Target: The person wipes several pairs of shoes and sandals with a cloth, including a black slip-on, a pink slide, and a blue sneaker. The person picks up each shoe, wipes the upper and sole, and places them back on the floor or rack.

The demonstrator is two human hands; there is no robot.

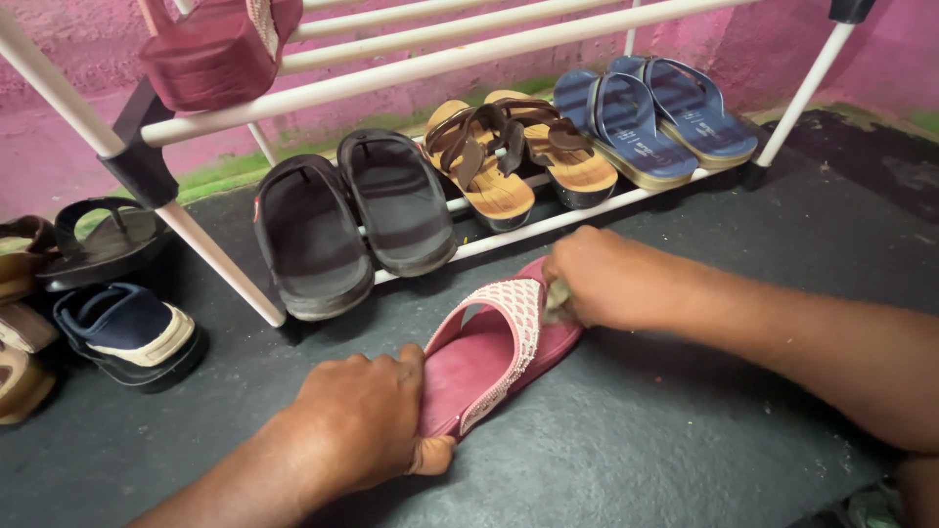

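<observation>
- Here, the left hand (362,420) is gripping the heel end of a pink slipper (494,352), fingers curled over its edge and thumb underneath, pinning it to the dark floor (636,430).
- The right hand (597,279) is closing its fingers around a small pale wad, seemingly a cloth (558,298), and pressing it against the toe end beside the beaded strap.
- The slipper is lying near the middle, just in front of the white shoe rack (440,59).
- Judging by this, the wiping step is under way; the next stroke is calling for a steady hold at the heel while the cloth is travelling along the sole.
- On the rack's low shelf, black sandals (352,225), brown sandals (509,156) and blue flip-flops (650,117) are sitting in pairs.
- Its likely mate, a maroon slipper (215,49), is resting higher up at far left.
</observation>
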